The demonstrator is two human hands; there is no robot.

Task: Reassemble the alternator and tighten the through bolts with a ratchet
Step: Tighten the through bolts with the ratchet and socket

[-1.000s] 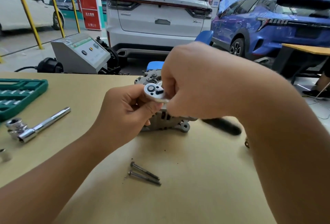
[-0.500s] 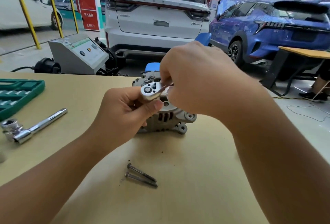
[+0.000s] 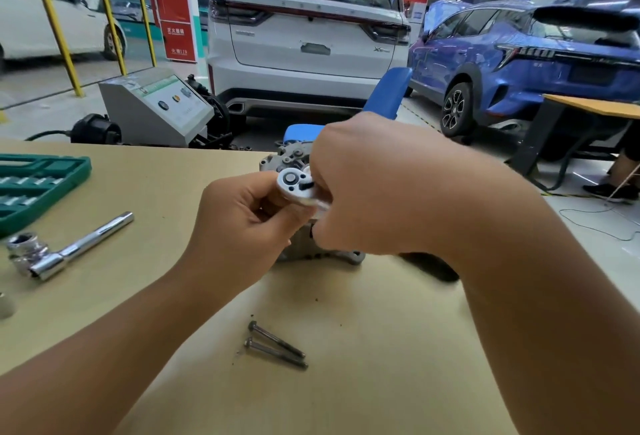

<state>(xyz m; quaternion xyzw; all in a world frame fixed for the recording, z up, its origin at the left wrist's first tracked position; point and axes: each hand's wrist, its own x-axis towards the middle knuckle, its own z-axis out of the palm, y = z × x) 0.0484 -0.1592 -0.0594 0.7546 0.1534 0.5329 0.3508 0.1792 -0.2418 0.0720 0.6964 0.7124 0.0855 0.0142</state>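
Centre of frame: grey cast-metal alternator [image 3: 353, 256] sits on the tan table [image 3: 381, 348], mostly hidden behind both hands; only its top edge and lower mounting lugs show.

Left hand [image 3: 239, 226] has fingers curled, thumb and fingertips pinching the round chrome ratchet head [image 3: 294, 183] from the left; right hand [image 3: 374, 188] is clenched over the ratchet neck and handle, a dark grip end [image 3: 429, 266] poking out below the wrist; socket and bolt under the head not visible.

Handling, judged: alternator is dense, rigid and heavy, unlikely to slide under light torque but may rock on its lugs; best steadied by the housing rim or a lug, not the rear terminals; ratchet head is polished and slippery, so hold it down on the bolt axis while the handle swings.

Two dark long through bolts [image 3: 277, 344] lie loose, side by side, lower centre; judged not yet fitted. Chrome L-handle socket wrench [image 3: 69, 251] at left; green socket tray [image 3: 38, 185] upper left.

Versus half a second ago: ratchet head sits slightly higher and more face-on; right hand covers more of the housing; dark grip end is back in view; bolts unmoved.
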